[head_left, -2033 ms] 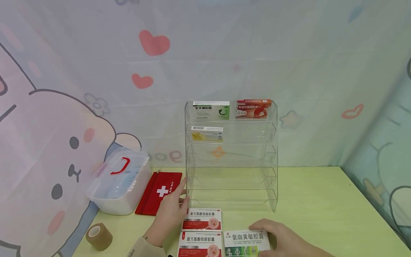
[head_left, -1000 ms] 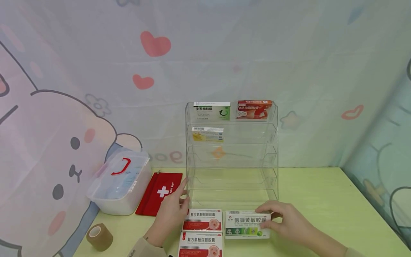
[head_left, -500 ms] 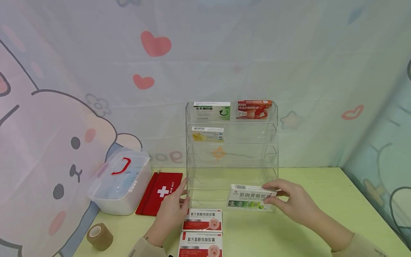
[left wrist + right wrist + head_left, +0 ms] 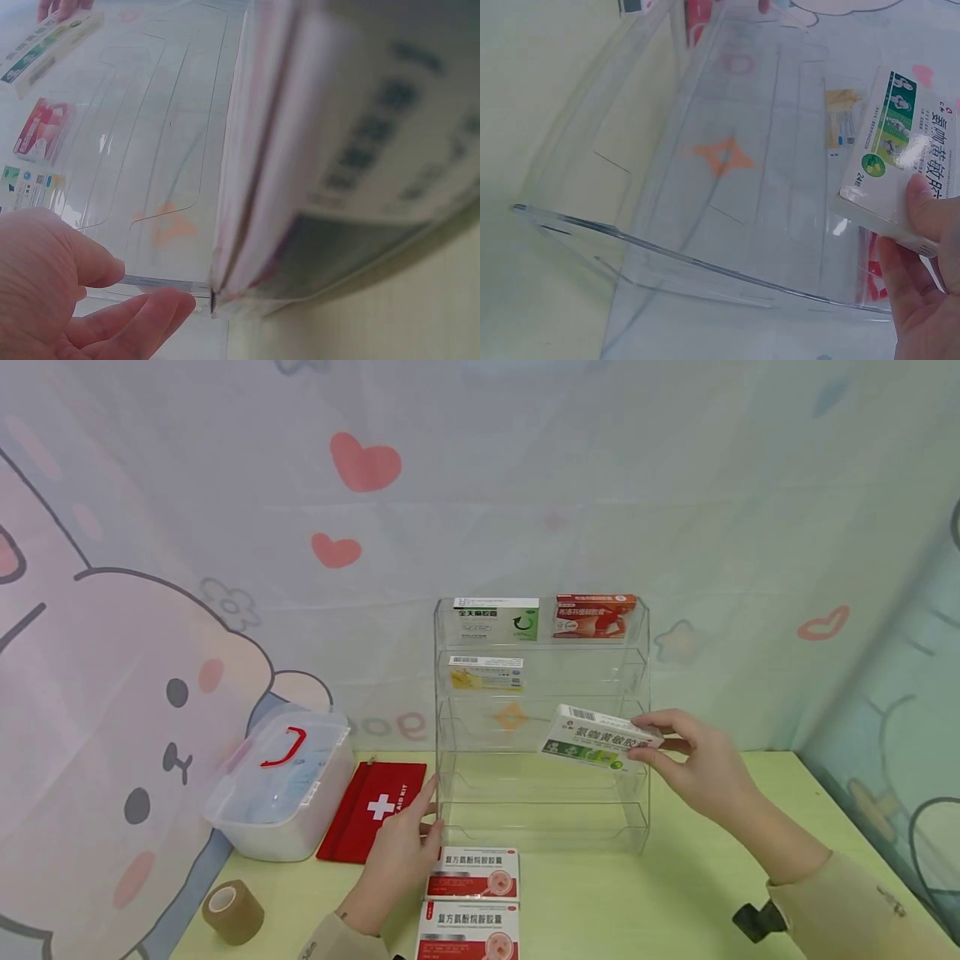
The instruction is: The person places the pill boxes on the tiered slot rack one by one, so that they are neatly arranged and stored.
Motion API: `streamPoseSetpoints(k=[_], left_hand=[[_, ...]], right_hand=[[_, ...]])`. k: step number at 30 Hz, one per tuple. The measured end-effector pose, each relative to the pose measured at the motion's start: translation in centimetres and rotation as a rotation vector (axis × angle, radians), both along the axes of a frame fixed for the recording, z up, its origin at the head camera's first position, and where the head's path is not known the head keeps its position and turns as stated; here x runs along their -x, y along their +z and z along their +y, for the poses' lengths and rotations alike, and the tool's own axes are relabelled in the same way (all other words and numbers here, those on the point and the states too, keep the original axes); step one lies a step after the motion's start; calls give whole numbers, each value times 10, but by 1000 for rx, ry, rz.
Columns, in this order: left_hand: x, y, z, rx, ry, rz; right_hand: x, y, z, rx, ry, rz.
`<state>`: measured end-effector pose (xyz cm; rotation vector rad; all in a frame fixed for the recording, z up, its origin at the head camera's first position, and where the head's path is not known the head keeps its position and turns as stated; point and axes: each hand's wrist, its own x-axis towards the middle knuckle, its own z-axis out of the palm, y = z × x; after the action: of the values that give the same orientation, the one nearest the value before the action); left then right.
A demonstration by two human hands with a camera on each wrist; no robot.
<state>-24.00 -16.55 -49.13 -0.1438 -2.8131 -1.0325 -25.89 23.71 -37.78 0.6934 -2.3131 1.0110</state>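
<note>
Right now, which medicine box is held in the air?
The white box with the green strip, pinched in the right hand; the others sit in the clear rack or in front of it.

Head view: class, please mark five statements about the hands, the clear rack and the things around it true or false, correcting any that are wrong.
1. The left hand holds the clear rack by its left side. True.
2. The right hand is empty. False: it holds a white-and-green box.
3. A red box sits in the rack's top tier. True.
4. The red pouch lies right of the rack. False: the pouch lies left of it.
5. The brown roll rests on the table. True.
</note>
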Motion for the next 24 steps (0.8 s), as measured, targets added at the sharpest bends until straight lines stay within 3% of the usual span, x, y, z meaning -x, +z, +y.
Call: streamPoseSetpoints(k=[8, 17, 24], left_hand=[[0, -1, 0, 2, 2, 8], [0, 2, 0, -2, 3, 4], [0, 0, -1, -8, -7, 12]], right_hand=[[18, 20, -1, 61, -26, 62], [39, 43, -3, 125, -105, 69], [53, 59, -8, 142, -111, 117]])
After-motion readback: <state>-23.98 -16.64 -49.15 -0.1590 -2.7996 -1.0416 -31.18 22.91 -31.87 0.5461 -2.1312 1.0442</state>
